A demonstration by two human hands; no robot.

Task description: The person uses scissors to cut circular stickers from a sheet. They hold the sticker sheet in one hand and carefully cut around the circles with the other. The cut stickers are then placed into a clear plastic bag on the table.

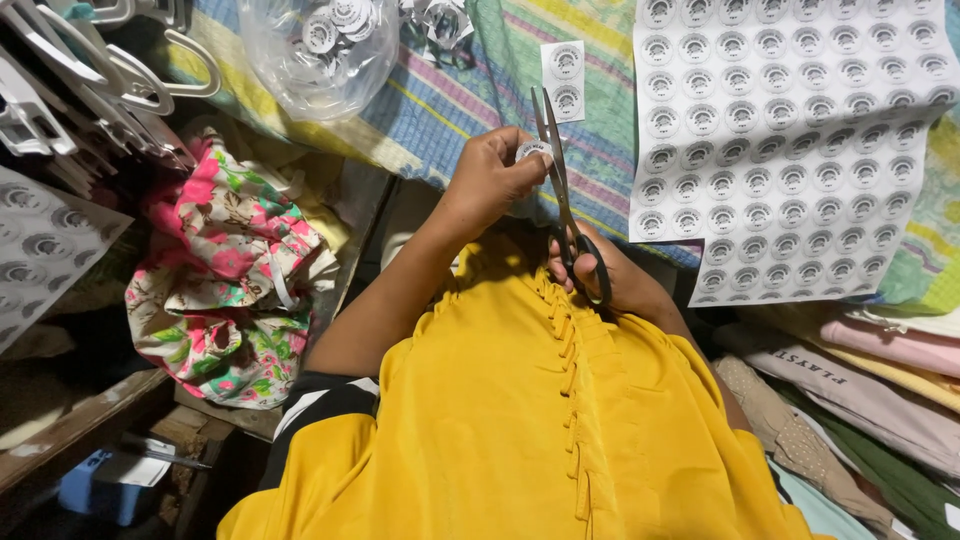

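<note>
1. Head view, looking straight down my own front: the yellow pleated garment [520, 400] fills the bottom half of the shot, and both hands are up above it.
2. My left hand [490, 180] has its fingers pinched together on a small round sticker label [533, 150], held right against the scissor blades.
3. My right hand [610, 275] is curled shut through the black handle loops of the scissors [560, 190]. The blades point up and away from me and are only a sliver apart, with the label at their left edge.
4. Just past the blade tips, a little cut-off strip with two round labels [563, 75] lies on the striped cloth [440, 100].
5. To the right, a big white sheet of round labels [790, 140] is spread over that same cloth. Its lower left corner is near my right hand, not touching.
6. Top centre there's a clear plastic bag [320, 50] with loose cut labels inside.
7. Left side: a floral fabric bundle [230, 280], and white plastic hangers [100, 70] up in the corner.
8. Bottom right is a stack of folded clothes [860, 380] in pink, beige and green.
</note>
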